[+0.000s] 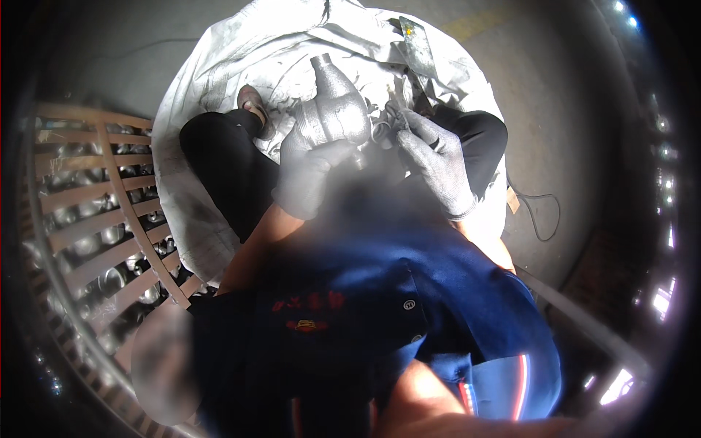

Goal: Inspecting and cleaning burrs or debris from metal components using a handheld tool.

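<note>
person seated over a white sheet on the floor. left hand, gloved, clenched round the base of a grey metal pipe fitting, held upright above the lap. right hand, gloved, pinches what looks like a small metal ring just beside the fitting; blurred, hard to tell. wooden crate of metal parts at their left.
</note>
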The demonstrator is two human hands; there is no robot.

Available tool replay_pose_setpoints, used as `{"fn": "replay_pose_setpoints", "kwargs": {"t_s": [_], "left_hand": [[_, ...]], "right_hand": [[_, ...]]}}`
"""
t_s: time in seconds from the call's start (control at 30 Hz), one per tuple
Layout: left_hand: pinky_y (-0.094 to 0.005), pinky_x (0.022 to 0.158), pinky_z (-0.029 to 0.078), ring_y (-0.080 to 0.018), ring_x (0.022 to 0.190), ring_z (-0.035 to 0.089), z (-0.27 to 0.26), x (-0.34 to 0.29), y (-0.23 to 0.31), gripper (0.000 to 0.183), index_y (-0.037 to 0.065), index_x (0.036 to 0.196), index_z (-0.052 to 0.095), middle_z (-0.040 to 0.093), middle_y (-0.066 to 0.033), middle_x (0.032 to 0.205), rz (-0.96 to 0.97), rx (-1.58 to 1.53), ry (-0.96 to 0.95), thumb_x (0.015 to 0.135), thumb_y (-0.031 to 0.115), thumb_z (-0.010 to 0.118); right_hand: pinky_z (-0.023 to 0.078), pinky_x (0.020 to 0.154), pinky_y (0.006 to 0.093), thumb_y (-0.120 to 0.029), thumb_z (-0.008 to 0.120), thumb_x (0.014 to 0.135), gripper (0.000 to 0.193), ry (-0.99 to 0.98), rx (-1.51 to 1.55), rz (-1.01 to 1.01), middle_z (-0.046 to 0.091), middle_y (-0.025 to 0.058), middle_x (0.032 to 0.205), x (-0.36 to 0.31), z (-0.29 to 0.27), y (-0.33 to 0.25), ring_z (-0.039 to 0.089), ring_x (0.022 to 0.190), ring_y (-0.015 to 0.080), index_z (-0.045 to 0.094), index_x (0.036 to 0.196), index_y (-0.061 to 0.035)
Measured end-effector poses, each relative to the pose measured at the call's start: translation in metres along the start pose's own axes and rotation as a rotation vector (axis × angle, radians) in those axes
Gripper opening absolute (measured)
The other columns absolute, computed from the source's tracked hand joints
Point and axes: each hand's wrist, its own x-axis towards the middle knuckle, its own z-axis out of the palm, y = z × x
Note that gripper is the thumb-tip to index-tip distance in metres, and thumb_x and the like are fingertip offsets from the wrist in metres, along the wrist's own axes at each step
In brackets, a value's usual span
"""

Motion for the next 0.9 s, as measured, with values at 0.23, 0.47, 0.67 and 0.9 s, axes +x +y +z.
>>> {"fn": "replay_pose_setpoints", "kwargs": {"t_s": [0.23, 0.47, 0.67, 0.9], "left_hand": [[-0.0274, 0.070, 0.052, -0.0170, 0.086, 0.061, -0.011, 0.001, -0.001, 0.042, -0.002, 0.117, 0.046, 0.058, -0.0096, 0.101, -0.046, 0.132, -0.102, 0.077, -0.012, 0.052], [-0.0252, 0.066, 0.049, -0.0133, 0.078, 0.059, -0.020, 0.004, -0.015, 0.024, 0.000, 0.107, 0.054, 0.058, -0.0060, 0.092, -0.118, 0.221, -0.106, 0.088, 0.015, 0.053], [-0.0231, 0.050, 0.042, -0.0110, 0.056, 0.053, -0.012, 0.005, -0.006, 0.027, 0.004, 0.098, 0.057, 0.058, -0.0048, 0.076, -0.153, -0.080, -0.260, 0.090, 0.029, 0.052], [-0.0267, 0.058, 0.047, -0.0138, 0.058, 0.057, -0.010, 0.006, -0.005, 0.027, -0.003, 0.105, 0.058, 0.062, -0.0091, 0.076, -0.304, 0.280, -0.088, 0.091, 0.019, 0.049]], "right_hand": [[0.044, 0.068, 0.0185, -0.007, 0.057, 0.086, 0.038, 0.063, 0.205, 0.003, 0.063, 0.0040, 0.097, 0.011, -0.003, 0.003, 0.056, 0.080, 0.0054, 0.051, 0.122, 0.0029], [0.040, 0.059, 0.0156, -0.018, 0.060, 0.085, 0.042, 0.027, 0.147, 0.036, 0.061, -0.0006, 0.089, 0.043, -0.010, 0.004, 0.049, 0.070, 0.0020, 0.052, 0.122, 0.0002], [0.044, 0.068, 0.0176, -0.022, 0.061, 0.085, 0.036, -0.061, 0.174, 0.094, 0.062, 0.0010, 0.093, 0.059, -0.012, 0.009, 0.054, 0.081, 0.0041, 0.059, 0.113, -0.0001], [0.045, 0.073, 0.0201, -0.022, 0.062, 0.084, 0.036, -0.052, 0.112, -0.055, 0.063, 0.0026, 0.092, 0.060, -0.015, 0.020, 0.056, 0.084, 0.0067, 0.060, 0.112, 0.0001]]}}
